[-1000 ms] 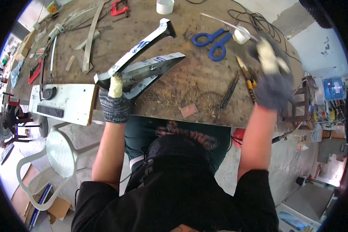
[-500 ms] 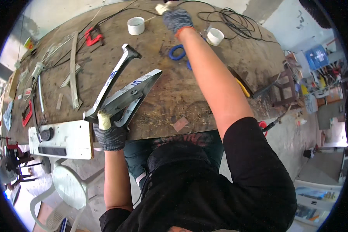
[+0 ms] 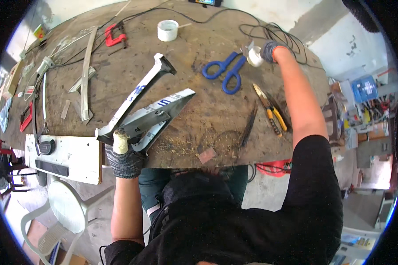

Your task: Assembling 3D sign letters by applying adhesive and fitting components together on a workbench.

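Observation:
My left hand (image 3: 125, 161), in a grey knit glove with cream-coloured finger covering, is closed around the near end of an angled metal frame piece (image 3: 150, 117). The piece has a silvery face with blue markings, and its two arms spread away from me over the wooden table (image 3: 199, 104). My right hand (image 3: 270, 51), gloved alike, reaches to the far right. It lies against a small white round thing (image 3: 254, 56), a roll or a pot, and seems to grip its side; its fingertips are mostly hidden. Blue-handled scissors (image 3: 231, 81) lie just left of it.
Yellow-and-black pliers (image 3: 272, 112) and a thin dark strip (image 3: 250, 126) lie on the right. At the back are another white round container (image 3: 167, 31), a red clamp (image 3: 114, 35) and a black cable (image 3: 278, 33). Metal strips (image 3: 87, 75) and a white board (image 3: 82, 152) are on the left.
My right hand has swung from the far middle to the far right, onto the white round thing. This uncovers the scissors and pliers. My left hand keeps its hold on the metal frame piece.

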A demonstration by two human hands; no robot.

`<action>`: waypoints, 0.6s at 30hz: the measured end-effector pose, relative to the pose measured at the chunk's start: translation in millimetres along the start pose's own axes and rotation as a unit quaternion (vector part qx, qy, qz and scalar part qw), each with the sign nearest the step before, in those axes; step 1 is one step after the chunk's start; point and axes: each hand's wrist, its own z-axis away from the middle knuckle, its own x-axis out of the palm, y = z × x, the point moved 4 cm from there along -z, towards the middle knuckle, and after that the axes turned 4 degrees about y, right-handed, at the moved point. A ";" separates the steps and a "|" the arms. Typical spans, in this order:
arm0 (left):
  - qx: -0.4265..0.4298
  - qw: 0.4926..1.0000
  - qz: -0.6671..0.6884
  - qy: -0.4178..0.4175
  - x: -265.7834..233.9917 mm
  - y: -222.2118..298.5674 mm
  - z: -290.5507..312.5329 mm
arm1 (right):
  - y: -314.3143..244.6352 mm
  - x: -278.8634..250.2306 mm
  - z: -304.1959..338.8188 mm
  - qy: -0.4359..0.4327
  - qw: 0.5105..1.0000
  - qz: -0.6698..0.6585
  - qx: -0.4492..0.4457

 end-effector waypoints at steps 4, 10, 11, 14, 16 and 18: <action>0.024 1.000 0.006 0.008 0.1 7.3 5.0 | -33.4 -35.7 -15.7 -0.022 0.990 -0.056 -0.131; 0.033 0.998 -0.046 0.024 7.0 14.4 11.0 | -62.1 -82.2 15.5 -0.092 0.976 0.083 -0.177; 0.035 0.998 -0.045 0.025 5.5 12.3 10.2 | -61.8 -85.6 18.3 -0.097 0.975 0.111 -0.164; 0.037 0.998 -0.050 0.022 4.9 7.6 4.9 | -33.9 -41.9 -6.1 -0.020 0.988 0.053 -0.143; 0.034 0.996 -0.078 0.001 3.8 7.6 5.1 | -20.5 -23.2 -23.0 -0.018 0.995 -0.046 -0.092; 0.050 0.995 -0.092 0.002 1.2 4.1 1.2 | -4.9 -1.8 -21.1 0.047 0.965 0.158 -0.204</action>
